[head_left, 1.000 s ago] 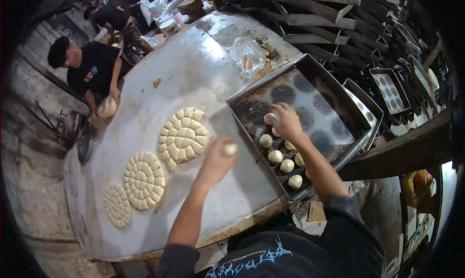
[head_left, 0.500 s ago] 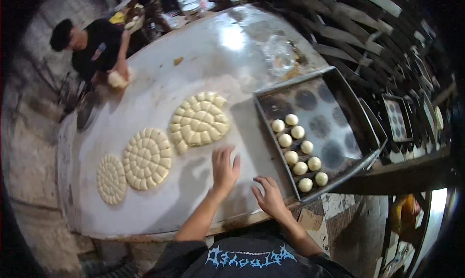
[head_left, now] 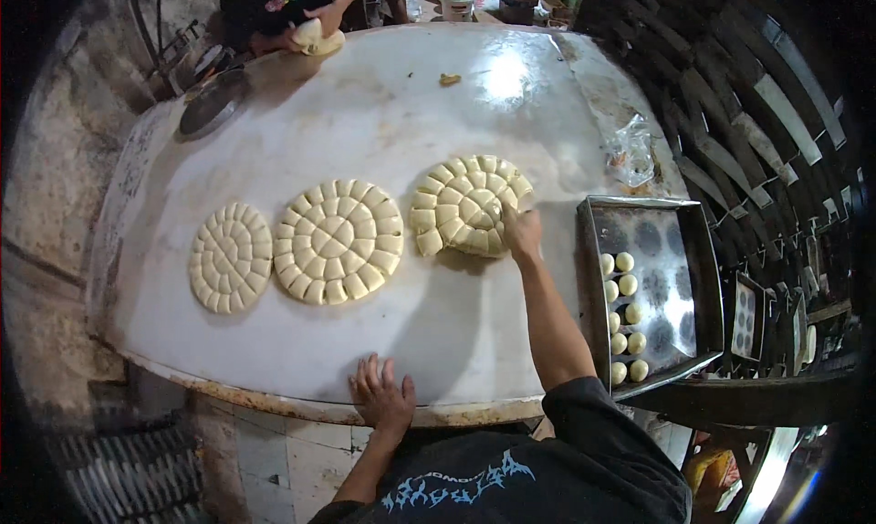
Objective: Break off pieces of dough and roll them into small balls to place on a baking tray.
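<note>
The right hand point(head_left: 523, 234), grip unclear, seemingly parts dough point(head_left: 456, 198) at centre, needing a clean pull; the left hand point(head_left: 383, 401) lies open, lower centre.

Three segmented dough rounds point(head_left: 338, 236) are laid on one table point(head_left: 347, 122), and ten dough balls point(head_left: 636, 343) are contained in one rectangular tray point(head_left: 677, 341). One clear plastic bag point(head_left: 631, 151), one dark round object point(head_left: 212, 109) and one separate lump of dough point(head_left: 318, 40) are also counted.

The pale bench point(head_left: 365, 122) before me carries three scored dough rounds point(head_left: 338, 241). To my right lie a metal tray point(head_left: 642, 202) and clear plastic point(head_left: 632, 151); far left, a dark pan point(head_left: 214, 104).
</note>
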`<state>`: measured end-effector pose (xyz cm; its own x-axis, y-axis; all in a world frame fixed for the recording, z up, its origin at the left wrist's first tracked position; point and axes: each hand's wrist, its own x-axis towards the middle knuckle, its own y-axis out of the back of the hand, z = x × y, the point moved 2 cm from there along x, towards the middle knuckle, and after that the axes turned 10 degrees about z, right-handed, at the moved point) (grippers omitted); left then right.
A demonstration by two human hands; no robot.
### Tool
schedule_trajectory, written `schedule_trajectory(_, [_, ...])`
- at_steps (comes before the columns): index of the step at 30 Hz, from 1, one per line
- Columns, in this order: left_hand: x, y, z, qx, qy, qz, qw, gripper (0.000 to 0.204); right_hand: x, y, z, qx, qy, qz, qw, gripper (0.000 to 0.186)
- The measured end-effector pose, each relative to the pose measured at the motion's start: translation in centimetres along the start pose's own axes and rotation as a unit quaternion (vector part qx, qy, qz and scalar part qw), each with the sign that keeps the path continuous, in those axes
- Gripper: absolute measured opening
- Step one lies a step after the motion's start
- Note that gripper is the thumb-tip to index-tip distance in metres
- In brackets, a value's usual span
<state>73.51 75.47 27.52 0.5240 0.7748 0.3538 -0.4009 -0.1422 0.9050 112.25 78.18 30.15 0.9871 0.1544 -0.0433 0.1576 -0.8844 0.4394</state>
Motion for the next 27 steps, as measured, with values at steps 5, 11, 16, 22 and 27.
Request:
schedule_trajectory(5, [3.4, -1.4, 3.0, -0.065, -0.056, -0.067, 0.994, 0.043, -3.1, 4.8, 7.6, 0.249, -0.096, -0.089, 0.96, 0.03])
schedule_trajectory(11, [9.9, -5.4, 15.7, -0.277, -0.308, -0.047, 0.909, 0.034, -10.1, 12.4, 10.9, 0.169, -0.123, -0.066, 0.976, 0.028])
schedule_trajectory(16, [13.3, -10.6, 18.7, -0.231, -0.298, -0.089, 0.922, 0.033, -16.8, 19.0, 14.6, 0.11, -0.133, -0.065, 0.983, 0.023])
schedule_trajectory(22, [6.0, -4.7, 18.4, -0.554, 0.037, -0.174, 0.814, 0.046, -22.0, 20.4, 11.6, 0.321, -0.328, -0.051, 0.887, 0.023])
schedule_trajectory(27, [3.5, -0.8, 15.8, -0.441, 0.136, -0.296, 0.836, 0.037, -18.1, 12.6, 4.0, 0.101, 0.069, 0.021, 0.992, 0.026])
